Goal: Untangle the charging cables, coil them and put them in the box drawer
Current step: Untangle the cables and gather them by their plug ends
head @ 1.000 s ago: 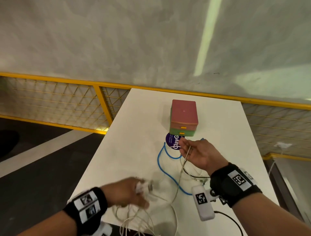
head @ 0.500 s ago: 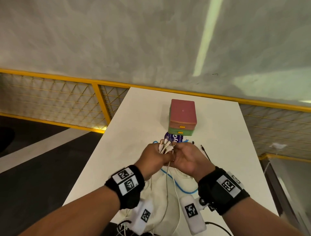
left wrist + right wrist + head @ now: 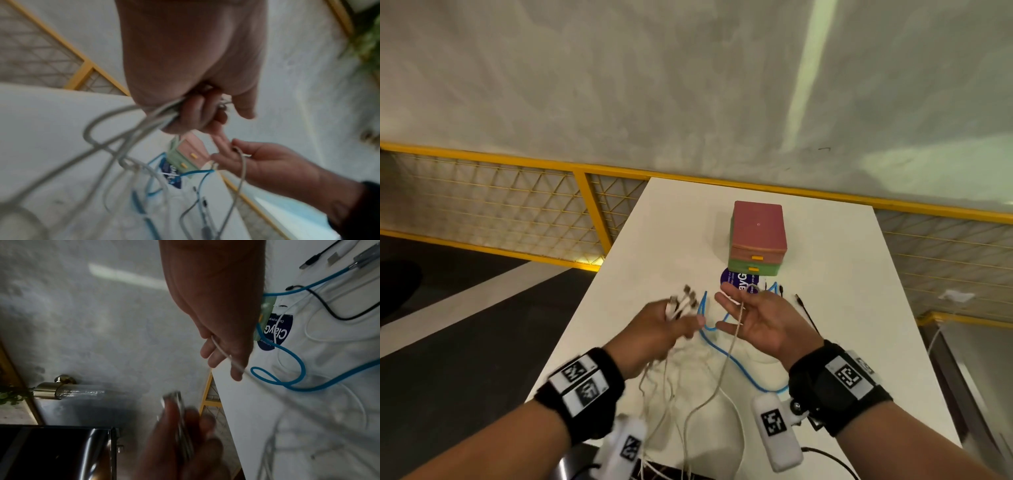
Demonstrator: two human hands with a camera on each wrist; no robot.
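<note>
My left hand (image 3: 671,325) grips a bundle of white charging cables (image 3: 681,303) just below their plugs, which fan out above the fist; the cords hang to the table's near edge. The left wrist view shows these cords (image 3: 123,116) leaving the curled fingers (image 3: 195,113). My right hand (image 3: 753,318) is held palm up with fingers straight, and one thin white cable (image 3: 738,318) lies draped across them. A blue cable (image 3: 726,353) and a black cable (image 3: 806,313) lie loose on the white table (image 3: 654,257). The box drawer (image 3: 756,233), pink over green, stands shut behind both hands.
A round purple sticker (image 3: 732,279) lies on the table just in front of the box. A yellow mesh railing (image 3: 585,195) runs behind and left of the table. The table drops off to dark floor on the left and to a gap on the right.
The hands were together in front of the box; now they have parted. My left hand moved left with the plug bundle, and my right hand opened, keeping one white cable across its fingers.
</note>
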